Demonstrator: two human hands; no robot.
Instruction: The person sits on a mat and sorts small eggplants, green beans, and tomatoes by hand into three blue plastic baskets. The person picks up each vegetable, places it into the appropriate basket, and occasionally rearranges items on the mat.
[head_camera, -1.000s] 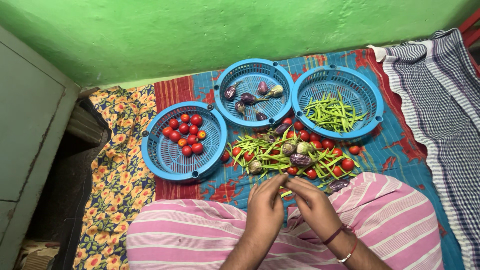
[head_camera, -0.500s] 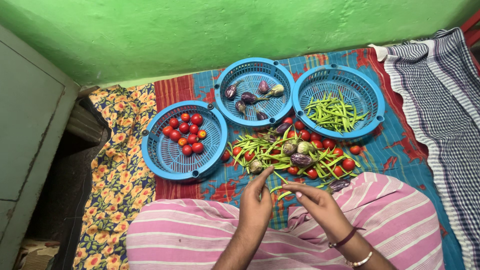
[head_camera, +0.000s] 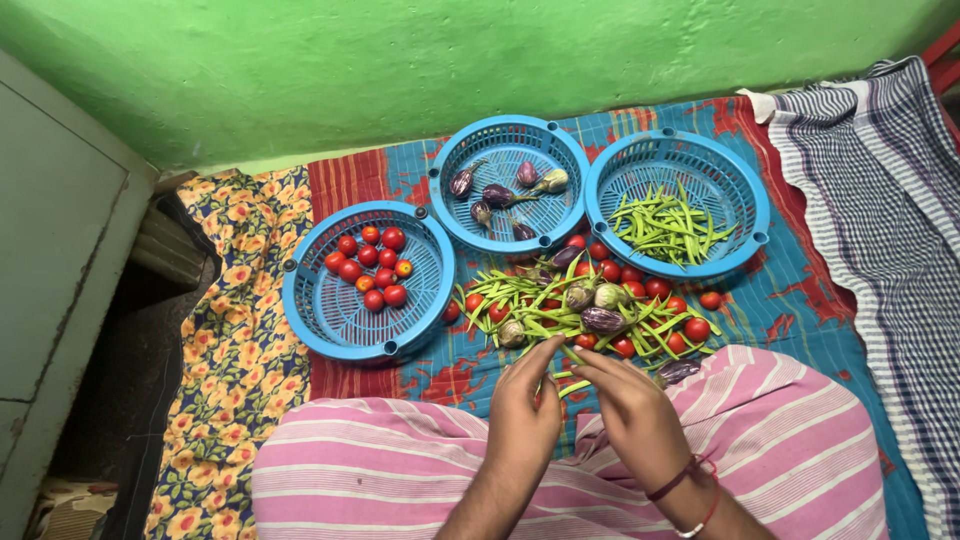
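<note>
Here both hands (head_camera: 580, 410) (fingers together) pinch green beans (head_camera: 562, 362).

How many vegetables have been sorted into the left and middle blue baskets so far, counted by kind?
Tomatoes in the left basket: 10
Small eggplants in the middle basket: 6
Total: 16

The green beans in the right basket overlap too much to count, and so does the mixed pile at the left hand and right hand.
</note>
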